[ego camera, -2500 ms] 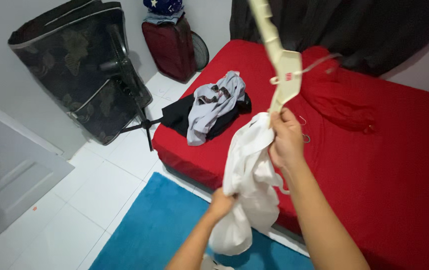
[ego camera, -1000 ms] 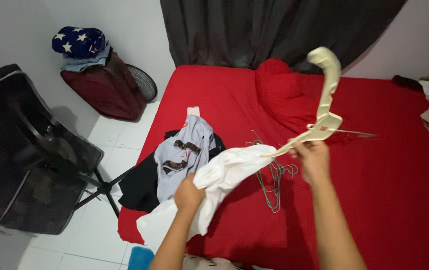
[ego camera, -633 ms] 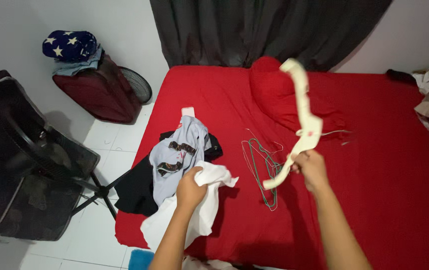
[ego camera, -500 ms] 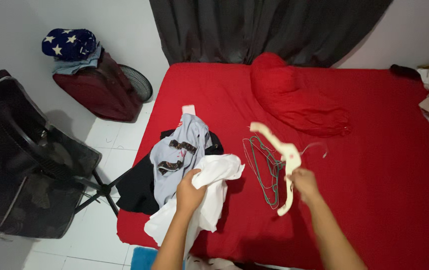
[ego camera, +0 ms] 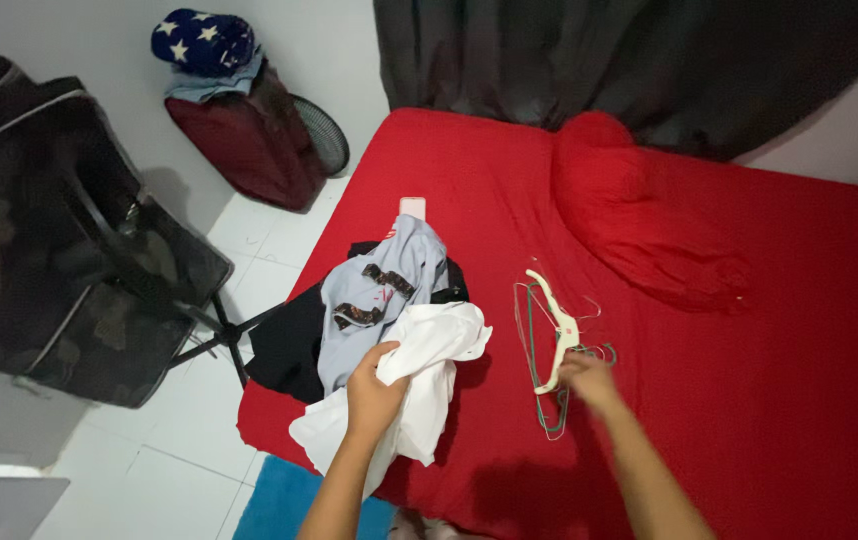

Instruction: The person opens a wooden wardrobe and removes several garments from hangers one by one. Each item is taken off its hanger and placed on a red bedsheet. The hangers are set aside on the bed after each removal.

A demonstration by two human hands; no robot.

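Note:
My left hand (ego camera: 373, 392) grips a crumpled white garment (ego camera: 417, 385) lying at the near left edge of the red bed (ego camera: 749, 400). My right hand (ego camera: 587, 378) rests at the lower end of a cream plastic hanger (ego camera: 558, 333), which lies flat on the bed on top of several thin wire hangers (ego camera: 539, 350). The hand is blurred, so whether its fingers still hold the hanger is unclear. Just left of the white garment lies a grey shirt (ego camera: 379, 290) on top of a black garment (ego camera: 294, 345).
A red bundle of bedding (ego camera: 639, 220) lies at the head of the bed under a dark curtain (ego camera: 629, 60). A dark red suitcase (ego camera: 249, 140) with folded clothes, a round fan (ego camera: 324, 130) and a dark camouflage rack (ego camera: 59, 230) stand on the white tiles. A blue rug (ego camera: 289, 505) lies below.
My right hand pulled the cream hanger out of the white garment, swung it down and laid it on the wire hangers. My left hand lowered the white garment onto the bed.

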